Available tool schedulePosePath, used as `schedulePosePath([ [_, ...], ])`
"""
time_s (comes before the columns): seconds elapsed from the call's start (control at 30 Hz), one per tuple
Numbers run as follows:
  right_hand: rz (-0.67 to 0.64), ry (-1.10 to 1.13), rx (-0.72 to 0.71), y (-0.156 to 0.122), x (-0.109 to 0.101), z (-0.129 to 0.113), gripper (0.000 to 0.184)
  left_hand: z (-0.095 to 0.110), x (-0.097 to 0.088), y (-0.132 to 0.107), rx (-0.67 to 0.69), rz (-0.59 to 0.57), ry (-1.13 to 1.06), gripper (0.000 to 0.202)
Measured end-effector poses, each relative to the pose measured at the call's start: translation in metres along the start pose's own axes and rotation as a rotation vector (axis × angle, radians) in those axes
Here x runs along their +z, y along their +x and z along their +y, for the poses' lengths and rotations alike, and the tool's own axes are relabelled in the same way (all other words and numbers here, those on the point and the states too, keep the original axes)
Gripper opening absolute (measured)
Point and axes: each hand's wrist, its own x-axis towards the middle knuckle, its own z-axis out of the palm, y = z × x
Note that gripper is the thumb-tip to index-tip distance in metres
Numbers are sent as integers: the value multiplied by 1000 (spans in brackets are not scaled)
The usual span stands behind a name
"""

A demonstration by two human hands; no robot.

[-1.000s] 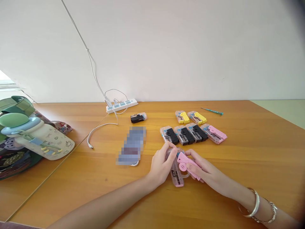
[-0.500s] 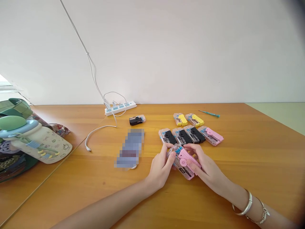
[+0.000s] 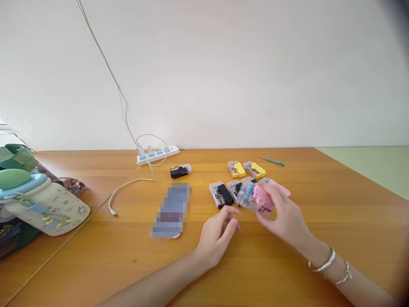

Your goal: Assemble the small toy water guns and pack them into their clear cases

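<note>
In my right hand (image 3: 284, 211) is a small folded toy water gun (image 3: 262, 197), pink with a clear body and blue parts inside. The hand grips its pink end above the row, and motion blurs the clear end. My left hand (image 3: 217, 234) holds nothing, its fingers loosely bent and apart over the table. Just beyond my left hand lies a black water gun (image 3: 221, 195). More black ones beside it are partly covered by the held gun, and another pink water gun (image 3: 283, 187) shows behind my right hand.
Two yellow water guns (image 3: 237, 169) lie farther back, near a teal screwdriver (image 3: 273, 161). A lone black one (image 3: 180, 171) sits by the power strip (image 3: 158, 155). A blurred-out flat object (image 3: 171, 211), a white cable (image 3: 128, 184) and a bottle (image 3: 60, 209) are to the left.
My left hand has let go of the pink water gun. My right hand has lifted it away to the right and farther back, over the row. The view has tilted slightly upward.
</note>
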Motion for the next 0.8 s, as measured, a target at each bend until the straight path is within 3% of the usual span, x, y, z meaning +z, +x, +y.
schedulePosePath([
  [0.13,129,-150,296,17,-12,42,52,0,1,3,7,-22,130,26],
  [0.27,32,-185,564,20,-20,93,56,-1,3,3,-15,-44,159,25],
  [0.33,-29,-199,627,17,-21,112,55,0,4,2,0,-57,183,24],
  [0.47,-53,-214,667,8,-16,131,56,4,2,1,51,-76,240,25],
  [0.6,-40,-270,556,2,-6,141,50,6,1,1,74,-85,270,25],
  [0.8,-20,-289,465,2,-3,149,57,6,2,0,85,-97,272,24],
])
